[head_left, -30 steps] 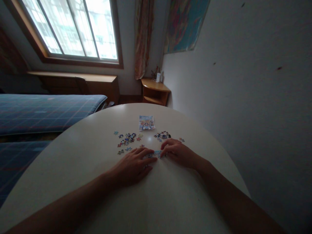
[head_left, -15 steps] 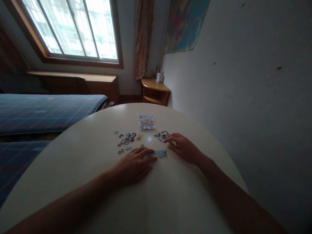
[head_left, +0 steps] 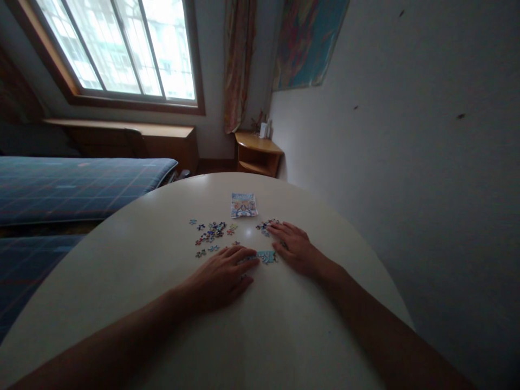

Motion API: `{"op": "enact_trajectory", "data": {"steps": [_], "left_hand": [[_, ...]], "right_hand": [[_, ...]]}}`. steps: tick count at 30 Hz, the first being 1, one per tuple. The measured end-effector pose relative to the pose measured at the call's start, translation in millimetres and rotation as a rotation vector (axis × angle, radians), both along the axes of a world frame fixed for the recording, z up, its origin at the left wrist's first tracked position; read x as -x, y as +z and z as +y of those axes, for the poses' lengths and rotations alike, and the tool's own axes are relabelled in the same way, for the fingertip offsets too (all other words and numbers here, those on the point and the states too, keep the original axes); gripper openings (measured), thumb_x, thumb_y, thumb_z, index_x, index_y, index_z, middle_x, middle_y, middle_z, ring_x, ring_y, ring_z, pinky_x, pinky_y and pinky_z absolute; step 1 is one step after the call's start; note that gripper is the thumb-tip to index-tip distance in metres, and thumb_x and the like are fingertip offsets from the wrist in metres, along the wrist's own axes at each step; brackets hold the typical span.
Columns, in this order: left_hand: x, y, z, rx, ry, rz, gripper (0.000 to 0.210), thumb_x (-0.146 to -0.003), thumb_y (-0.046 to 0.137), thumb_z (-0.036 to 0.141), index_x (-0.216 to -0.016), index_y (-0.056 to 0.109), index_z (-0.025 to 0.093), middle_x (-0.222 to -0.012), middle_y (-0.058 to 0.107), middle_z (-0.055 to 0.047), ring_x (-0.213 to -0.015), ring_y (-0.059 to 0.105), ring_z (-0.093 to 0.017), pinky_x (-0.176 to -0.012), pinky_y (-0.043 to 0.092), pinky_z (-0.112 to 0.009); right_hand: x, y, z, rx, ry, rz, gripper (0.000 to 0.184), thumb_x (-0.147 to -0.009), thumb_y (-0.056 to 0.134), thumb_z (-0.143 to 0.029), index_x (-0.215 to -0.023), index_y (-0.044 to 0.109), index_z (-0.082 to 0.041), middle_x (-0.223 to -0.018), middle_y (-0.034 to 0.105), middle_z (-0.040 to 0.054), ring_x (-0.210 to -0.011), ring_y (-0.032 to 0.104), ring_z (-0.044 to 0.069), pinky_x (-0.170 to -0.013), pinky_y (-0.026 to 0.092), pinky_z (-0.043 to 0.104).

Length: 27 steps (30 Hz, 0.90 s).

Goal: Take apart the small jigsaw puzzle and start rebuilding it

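Observation:
My left hand (head_left: 226,272) lies over part of a joined strip of jigsaw pieces (head_left: 267,257), its fingers stretched out and apart. The strip's light-blue right end shows beyond the fingertips; the rest is under the hand. My right hand (head_left: 294,247) rests with fingers extended at the right-hand pile of jigsaw pieces (head_left: 264,226), covering some of it. Its thumb is near the strip's right end. A larger cluster of loose jigsaw pieces (head_left: 213,232) lies beyond my left hand, with several single pieces around it. The picture sheet (head_left: 244,206) lies flat behind the two piles.
Everything lies on a round white table (head_left: 292,336). To the left is a bed with a blue plaid mattress (head_left: 81,187). A wall (head_left: 406,179) runs along the right. At the back stand a wooden corner shelf (head_left: 258,142) and a desk (head_left: 166,130) under a window.
My right hand has shifted slightly left and its fingers have stretched out over the right-hand pile. My left hand has stayed almost still on the strip.

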State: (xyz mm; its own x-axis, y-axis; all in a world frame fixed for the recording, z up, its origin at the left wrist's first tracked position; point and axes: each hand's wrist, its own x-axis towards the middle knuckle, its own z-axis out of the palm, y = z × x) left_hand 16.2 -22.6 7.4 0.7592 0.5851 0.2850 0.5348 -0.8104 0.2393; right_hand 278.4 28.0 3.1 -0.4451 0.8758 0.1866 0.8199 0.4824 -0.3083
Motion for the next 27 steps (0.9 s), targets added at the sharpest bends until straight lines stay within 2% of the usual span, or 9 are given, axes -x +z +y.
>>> {"op": "enact_trajectory", "data": {"steps": [3,10,13,16,19,22,27], "left_hand": [[0,-1.2,0,-0.003,0.007,0.014,0.036,-0.096,0.049,0.029,-0.132,0.054,0.023,-0.138,0.054,-0.009,-0.125,0.050,-0.027,-0.107,0.044,-0.049],[1,-2.2,0,-0.013,0.003,0.003,0.036,-0.096,0.049,0.029,-0.132,0.054,0.023,-0.138,0.054,-0.009,-0.125,0.050,-0.027,-0.106,0.044,-0.049],[0,-2.4,0,-0.011,0.012,0.006,0.036,-0.096,0.049,0.029,-0.132,0.054,0.023,-0.137,0.054,-0.009,-0.125,0.050,-0.027,-0.106,0.044,-0.050],[0,-2.9,1,-0.014,0.008,0.006,0.037,-0.096,0.050,0.029,-0.132,0.054,0.024,-0.138,0.054,-0.009,-0.125,0.050,-0.028,-0.106,0.044,-0.050],[0,-3.2,1,-0.009,0.004,0.016,0.037,-0.095,0.050,0.028,-0.132,0.054,0.023,-0.137,0.054,-0.008,-0.124,0.050,-0.027,-0.106,0.044,-0.050],[0,-2.6,1,-0.008,0.010,0.022,0.036,-0.096,0.050,0.029,-0.131,0.054,0.023,-0.137,0.054,-0.009,-0.124,0.050,-0.028,-0.106,0.044,-0.050],[0,-0.6,0,0.000,0.012,0.024,0.036,-0.096,0.049,0.029,-0.132,0.054,0.022,-0.138,0.054,-0.009,-0.124,0.050,-0.027,-0.107,0.044,-0.050]], "right_hand": [[-2,-0.5,0,0.014,-0.037,-0.023,0.045,-0.098,0.043,-0.040,-0.140,0.052,-0.027,-0.150,0.048,0.0045,-0.143,0.034,0.030,-0.115,0.025,0.056],[-11,-2.5,11,-0.106,-0.062,0.068,0.032,-0.092,0.055,-0.034,-0.119,0.067,-0.022,-0.125,0.068,0.0097,-0.131,0.049,0.030,-0.110,0.035,0.054],[-9,-5.1,13,-0.149,-0.095,0.136,0.040,-0.093,0.052,-0.036,-0.130,0.059,-0.021,-0.132,0.063,0.0117,-0.130,0.050,0.029,-0.110,0.038,0.051],[-5,-8.0,13,-0.108,-0.086,0.088,0.052,-0.096,0.047,-0.043,-0.144,0.046,-0.023,-0.149,0.049,0.0099,-0.142,0.035,0.031,-0.115,0.030,0.052],[-3,-9.4,13,-0.021,-0.058,-0.018,0.054,-0.099,0.040,-0.051,-0.147,0.043,-0.026,-0.155,0.041,0.0053,-0.146,0.027,0.033,-0.117,0.023,0.056],[-3,-9.1,13,-0.019,-0.076,-0.048,0.053,-0.100,0.036,-0.052,-0.145,0.045,-0.027,-0.153,0.044,0.0034,-0.145,0.030,0.033,-0.116,0.023,0.056],[-9,-5.3,11,-0.102,-0.118,-0.035,0.041,-0.100,0.041,-0.043,-0.133,0.057,-0.024,-0.140,0.058,0.0056,-0.140,0.038,0.032,-0.115,0.027,0.055]]}}
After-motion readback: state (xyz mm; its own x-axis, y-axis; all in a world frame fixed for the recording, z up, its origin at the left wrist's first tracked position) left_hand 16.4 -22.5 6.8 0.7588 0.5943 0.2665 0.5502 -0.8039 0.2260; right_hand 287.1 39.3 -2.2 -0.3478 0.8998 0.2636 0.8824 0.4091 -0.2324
